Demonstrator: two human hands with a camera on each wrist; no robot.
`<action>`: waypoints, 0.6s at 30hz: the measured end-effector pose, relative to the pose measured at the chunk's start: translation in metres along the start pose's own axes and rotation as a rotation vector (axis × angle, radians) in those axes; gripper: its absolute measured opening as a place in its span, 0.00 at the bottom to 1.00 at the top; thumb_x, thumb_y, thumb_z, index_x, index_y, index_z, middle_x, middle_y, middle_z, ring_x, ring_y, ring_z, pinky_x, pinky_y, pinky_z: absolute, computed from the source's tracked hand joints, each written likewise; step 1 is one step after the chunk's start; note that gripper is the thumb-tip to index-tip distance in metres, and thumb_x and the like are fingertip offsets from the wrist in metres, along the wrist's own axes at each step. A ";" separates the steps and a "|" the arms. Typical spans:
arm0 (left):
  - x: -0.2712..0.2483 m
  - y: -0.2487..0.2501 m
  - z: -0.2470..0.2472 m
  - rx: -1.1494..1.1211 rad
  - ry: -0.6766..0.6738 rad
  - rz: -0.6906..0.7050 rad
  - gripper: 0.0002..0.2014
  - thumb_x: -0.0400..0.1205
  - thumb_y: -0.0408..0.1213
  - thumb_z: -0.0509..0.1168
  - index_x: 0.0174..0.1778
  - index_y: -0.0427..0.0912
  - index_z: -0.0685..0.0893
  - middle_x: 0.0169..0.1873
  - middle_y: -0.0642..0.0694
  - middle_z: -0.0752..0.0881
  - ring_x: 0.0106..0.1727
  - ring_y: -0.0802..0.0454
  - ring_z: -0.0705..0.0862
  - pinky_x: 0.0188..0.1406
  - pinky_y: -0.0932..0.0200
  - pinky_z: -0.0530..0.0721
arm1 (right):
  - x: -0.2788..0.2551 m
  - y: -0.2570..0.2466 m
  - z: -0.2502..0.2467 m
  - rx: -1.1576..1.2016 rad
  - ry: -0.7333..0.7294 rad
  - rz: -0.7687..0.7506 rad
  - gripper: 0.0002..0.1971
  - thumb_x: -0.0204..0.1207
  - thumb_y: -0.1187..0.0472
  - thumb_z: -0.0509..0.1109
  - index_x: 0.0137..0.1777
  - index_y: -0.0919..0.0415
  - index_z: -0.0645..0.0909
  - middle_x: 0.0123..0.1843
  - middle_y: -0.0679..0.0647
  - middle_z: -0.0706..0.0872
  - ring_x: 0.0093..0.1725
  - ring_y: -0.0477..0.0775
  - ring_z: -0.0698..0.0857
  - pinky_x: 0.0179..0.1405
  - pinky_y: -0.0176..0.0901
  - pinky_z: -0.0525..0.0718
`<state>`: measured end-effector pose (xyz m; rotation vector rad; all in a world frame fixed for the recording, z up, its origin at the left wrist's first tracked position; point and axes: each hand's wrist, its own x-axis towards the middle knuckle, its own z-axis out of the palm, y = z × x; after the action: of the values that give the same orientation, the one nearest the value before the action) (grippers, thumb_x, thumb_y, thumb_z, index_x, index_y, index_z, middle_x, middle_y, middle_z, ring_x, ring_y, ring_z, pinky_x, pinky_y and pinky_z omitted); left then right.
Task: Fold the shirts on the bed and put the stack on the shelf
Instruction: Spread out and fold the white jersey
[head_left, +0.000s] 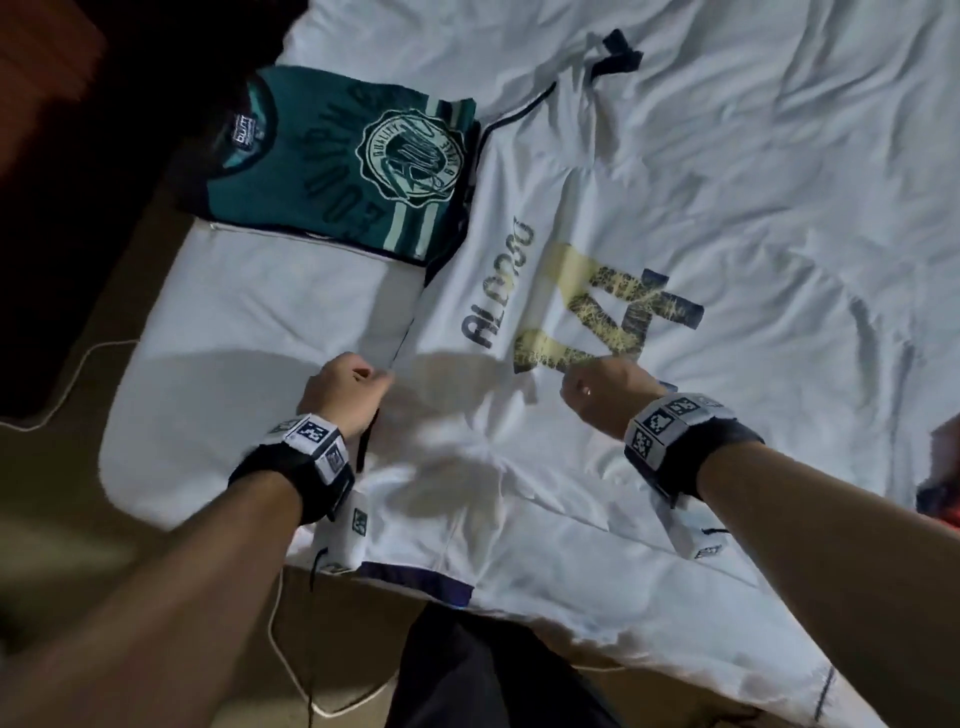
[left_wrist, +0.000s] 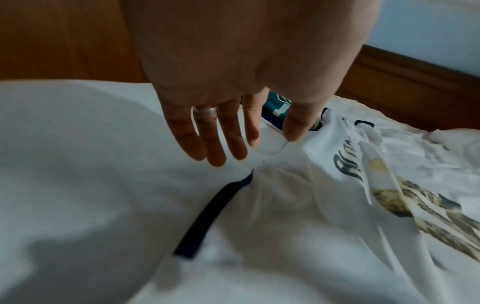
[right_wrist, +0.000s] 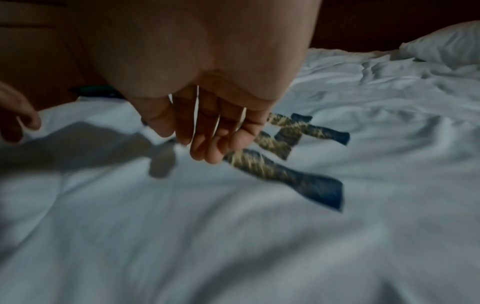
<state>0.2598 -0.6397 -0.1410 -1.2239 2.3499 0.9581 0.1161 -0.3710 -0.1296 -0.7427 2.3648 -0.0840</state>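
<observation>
A white jersey (head_left: 519, 467) with dark lettering and a yellow-and-navy number lies spread back-up on the bed, its dark-trimmed side edge toward the left. My left hand (head_left: 358, 387) pinches that side edge between thumb and forefinger; in the left wrist view the jersey (left_wrist: 298, 205) bunches up under my left hand (left_wrist: 270, 142). Over the number hovers my right hand (head_left: 576, 387), fingers loosely bent and holding nothing; the right wrist view shows my right hand (right_wrist: 187, 142) above the jersey (right_wrist: 233, 226). A folded green shirt (head_left: 337, 171) (left_wrist: 278, 105) lies at the bed's far left corner. No shelf is in view.
The bed (head_left: 779, 156) has a wrinkled white sheet stretching to the right, with a pillow (right_wrist: 441, 45) at its far end. A white cable (head_left: 78, 374) trails on the floor left of the bed. Something red (head_left: 940, 499) shows at the right edge. Dark wooden furniture (left_wrist: 402, 82) borders the bed.
</observation>
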 end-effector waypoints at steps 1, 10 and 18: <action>0.006 0.005 0.001 -0.050 -0.001 0.006 0.11 0.81 0.50 0.69 0.49 0.46 0.85 0.46 0.45 0.87 0.51 0.41 0.83 0.49 0.54 0.78 | 0.016 -0.005 -0.011 0.035 0.039 0.004 0.12 0.83 0.57 0.61 0.50 0.60 0.86 0.46 0.60 0.89 0.45 0.61 0.86 0.43 0.46 0.83; 0.086 0.044 0.005 -0.172 -0.154 0.067 0.13 0.88 0.49 0.62 0.46 0.43 0.83 0.44 0.45 0.86 0.50 0.40 0.84 0.47 0.55 0.77 | 0.151 -0.068 -0.101 0.106 0.266 -0.097 0.12 0.83 0.63 0.56 0.42 0.60 0.80 0.43 0.52 0.87 0.41 0.57 0.85 0.41 0.45 0.84; 0.118 0.069 0.031 -0.186 -0.126 0.080 0.14 0.87 0.47 0.62 0.53 0.38 0.81 0.53 0.37 0.88 0.54 0.35 0.85 0.48 0.52 0.80 | 0.259 -0.082 -0.136 -0.271 0.410 -0.248 0.10 0.83 0.60 0.64 0.54 0.56 0.87 0.58 0.50 0.86 0.60 0.57 0.79 0.58 0.55 0.82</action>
<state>0.1345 -0.6606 -0.1999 -1.1057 2.2680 1.2663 -0.0882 -0.5946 -0.1495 -1.2501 2.6891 -0.0213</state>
